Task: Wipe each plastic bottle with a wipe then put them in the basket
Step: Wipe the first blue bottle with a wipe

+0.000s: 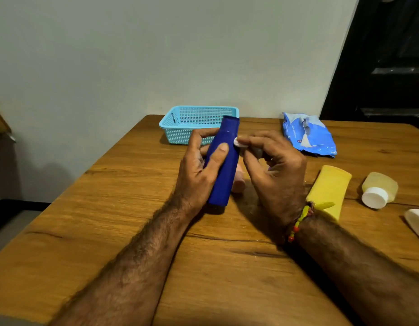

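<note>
Left hand (199,170) wrapped around a dark blue plastic bottle (223,161), thumb laid across its front and fingers (203,135) curled behind, holding it tilted above the wooden tabletop (123,208) with the cap end pointing away toward the basket. Right hand (274,170) just beside the bottle, thumb and forefinger pinching a small white wipe (239,142) bunched into a wad and pressed against the bottle's right edge near the shoulder; remaining fingers loosely curled. Beaded thread bracelet (300,222) in yellow, green and red around the right wrist. Light blue mesh basket (194,124) at the far edge of the tabletop near the wall, directly behind the bottle's cap; whether anything lies inside cannot be told from here. Blue pack of wipes (308,135), torn open at the top, lying to the right of the basket. Pinkish bottle (239,184) lying on the tabletop, mostly hidden behind the blue bottle and between the two hands. To the right of the right wrist, a yellow tube (328,189) lying flat, then a small pale-yellow bottle with a white cap (378,189) on its side, and at the frame's right edge part of a white container (418,222).
</note>
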